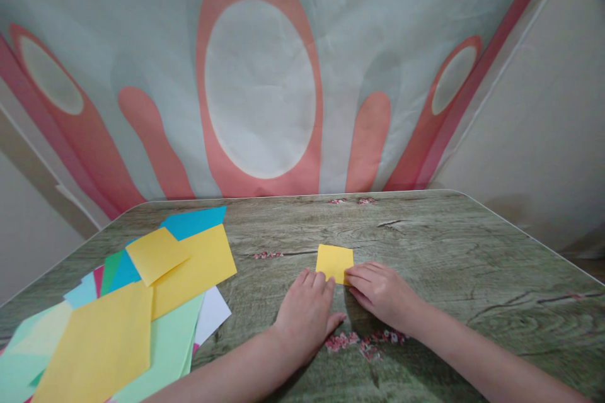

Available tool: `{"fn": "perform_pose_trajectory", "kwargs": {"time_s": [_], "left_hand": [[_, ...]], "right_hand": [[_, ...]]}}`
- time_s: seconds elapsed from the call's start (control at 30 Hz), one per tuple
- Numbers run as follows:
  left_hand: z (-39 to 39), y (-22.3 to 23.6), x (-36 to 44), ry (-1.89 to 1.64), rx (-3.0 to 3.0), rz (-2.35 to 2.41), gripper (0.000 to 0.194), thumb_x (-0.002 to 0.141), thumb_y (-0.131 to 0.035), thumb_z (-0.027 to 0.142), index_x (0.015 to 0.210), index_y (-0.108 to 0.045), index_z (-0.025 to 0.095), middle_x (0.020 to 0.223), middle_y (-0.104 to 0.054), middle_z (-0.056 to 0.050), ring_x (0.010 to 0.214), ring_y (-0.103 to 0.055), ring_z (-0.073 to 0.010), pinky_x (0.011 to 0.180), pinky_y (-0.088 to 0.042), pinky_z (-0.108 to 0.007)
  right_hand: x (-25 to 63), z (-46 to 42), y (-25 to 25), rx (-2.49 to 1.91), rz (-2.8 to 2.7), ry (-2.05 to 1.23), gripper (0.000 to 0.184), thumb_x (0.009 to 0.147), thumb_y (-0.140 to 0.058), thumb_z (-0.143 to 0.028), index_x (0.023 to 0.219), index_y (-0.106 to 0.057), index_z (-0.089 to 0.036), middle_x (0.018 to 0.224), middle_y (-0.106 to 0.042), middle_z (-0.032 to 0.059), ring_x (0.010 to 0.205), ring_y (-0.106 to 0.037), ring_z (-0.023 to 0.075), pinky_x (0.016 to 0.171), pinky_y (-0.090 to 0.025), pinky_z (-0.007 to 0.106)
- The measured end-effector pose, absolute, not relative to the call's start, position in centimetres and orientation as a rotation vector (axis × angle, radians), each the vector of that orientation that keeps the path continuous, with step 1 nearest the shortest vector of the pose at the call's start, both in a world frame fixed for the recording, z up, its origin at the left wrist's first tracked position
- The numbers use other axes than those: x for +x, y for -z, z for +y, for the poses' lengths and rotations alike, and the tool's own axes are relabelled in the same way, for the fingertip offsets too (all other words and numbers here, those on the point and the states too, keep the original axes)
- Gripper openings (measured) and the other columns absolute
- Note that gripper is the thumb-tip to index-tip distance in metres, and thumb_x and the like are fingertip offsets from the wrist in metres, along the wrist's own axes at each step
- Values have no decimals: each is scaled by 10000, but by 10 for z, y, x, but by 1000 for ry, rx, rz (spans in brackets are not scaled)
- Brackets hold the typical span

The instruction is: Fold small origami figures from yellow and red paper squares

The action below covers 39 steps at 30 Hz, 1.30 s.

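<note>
A small yellow square of paper (334,261) lies on the wood-patterned tabletop, a little right of the middle. My left hand (307,308) rests palm down at its lower edge, fingertips on the paper and thumb held apart to the right. The fingers of my right hand (382,293) are pressed together at the paper's lower right corner, pinching it. Part of the lower edge is hidden under my left fingertips. Whether the square is folded in layers, I cannot tell.
On the left of the table (472,252) is a loose pile of coloured sheets, with a large yellow sheet (101,340), a blue sheet (198,219) and a pale green sheet (165,349). Behind the table's far edge hangs a grey cloth with pink shapes (259,88).
</note>
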<state>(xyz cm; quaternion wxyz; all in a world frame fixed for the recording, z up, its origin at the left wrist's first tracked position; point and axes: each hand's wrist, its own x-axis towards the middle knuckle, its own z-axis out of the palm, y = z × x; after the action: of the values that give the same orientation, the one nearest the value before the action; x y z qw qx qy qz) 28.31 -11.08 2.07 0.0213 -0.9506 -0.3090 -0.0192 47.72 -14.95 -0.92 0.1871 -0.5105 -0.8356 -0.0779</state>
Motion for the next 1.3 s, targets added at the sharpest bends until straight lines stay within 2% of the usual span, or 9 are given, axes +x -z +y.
{"fn": "perform_pose_trajectory", "kwargs": {"time_s": [0.2,0.43,0.67,0.83,0.93,1.1,1.3], "left_hand": [[-109,-21,283,65,-2947,-938,486,817,-535,454,1194,-521,148,1071,-579,-119,1053,-510,-263,1001,-329,-422],[-109,-22,283,42,-2936,-933,465,822,-535,442,1194,-519,164,1076,-580,-117,1051,-515,-266,986,-342,-416],[-110,-23,283,11,-2932,-935,455,821,-541,432,1194,-518,173,1110,-577,-119,1069,-512,-275,979,-348,-412],[-109,-21,282,30,-2946,-931,425,828,-538,417,1172,-531,167,1162,-557,-131,1089,-502,-279,991,-333,-425],[-110,-21,281,59,-2973,-930,416,833,-536,406,1174,-523,167,1207,-527,-132,1116,-480,-276,985,-338,-427],[-111,-24,281,60,-3019,-917,388,852,-511,376,1170,-515,153,1079,-569,-106,1052,-506,-260,898,-412,-397],[-111,-23,282,20,-3005,-887,382,861,-492,375,1120,-541,98,1048,-591,-135,1030,-520,-276,879,-417,-403]], "right_hand": [[475,-151,10,-1421,-2456,339,212,825,-518,-78,996,-621,-150,996,-663,94,918,-609,205,824,-474,349],[476,-150,7,-1341,-2421,351,207,871,-469,-114,1011,-618,-145,1005,-661,102,944,-594,204,848,-456,366],[489,-138,12,-1289,-2282,154,181,896,-461,-160,945,-635,-179,935,-686,54,908,-607,153,854,-443,338],[489,-138,7,-1138,-2348,75,196,904,-440,-166,888,-634,-188,945,-684,52,929,-602,155,903,-406,376],[487,-140,6,-1134,-2361,-25,183,901,-447,-169,880,-628,-187,913,-682,49,893,-606,152,878,-418,356],[486,-139,11,-1269,-2205,-227,124,886,-493,-205,895,-615,-189,913,-651,44,870,-586,152,804,-448,309],[486,-134,13,-1397,-1975,-372,132,856,-534,-228,745,-586,-178,953,-580,57,893,-556,161,797,-454,318]]}}
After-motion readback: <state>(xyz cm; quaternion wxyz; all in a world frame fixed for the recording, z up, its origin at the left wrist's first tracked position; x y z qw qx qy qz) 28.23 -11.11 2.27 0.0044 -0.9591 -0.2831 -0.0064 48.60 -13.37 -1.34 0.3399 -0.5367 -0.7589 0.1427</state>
